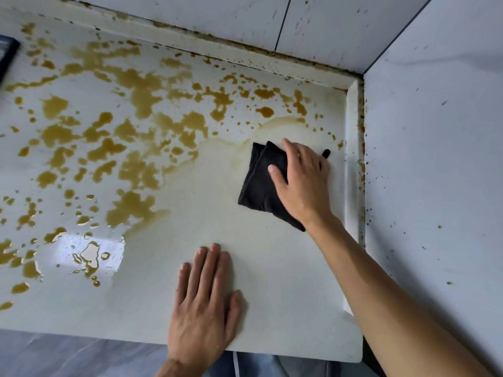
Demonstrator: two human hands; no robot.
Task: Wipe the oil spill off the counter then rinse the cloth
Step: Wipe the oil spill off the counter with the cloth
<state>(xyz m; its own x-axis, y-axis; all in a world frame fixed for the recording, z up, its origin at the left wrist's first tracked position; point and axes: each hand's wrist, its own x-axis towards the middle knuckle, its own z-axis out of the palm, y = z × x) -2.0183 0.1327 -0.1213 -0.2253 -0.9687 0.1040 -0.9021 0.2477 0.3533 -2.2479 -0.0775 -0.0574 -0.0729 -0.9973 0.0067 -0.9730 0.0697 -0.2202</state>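
A folded black cloth (258, 186) lies flat on the white counter (190, 268) near its right end. My right hand (302, 180) presses down on the cloth with straight, spread fingers. My left hand (204, 303) rests flat on the bare counter near the front edge, fingers straight. Brown oil (136, 99) lies in blotches and drops over the left and back of the counter. Around the cloth the surface shows only a pale yellowish smear (226, 148).
Grey tiled walls (435, 131) stand behind and to the right, speckled with oil. A raised white lip (351, 159) runs along the counter's right side. A dark object (8, 55) sits at the far left edge. The counter's front edge (272, 352) is just below my left hand.
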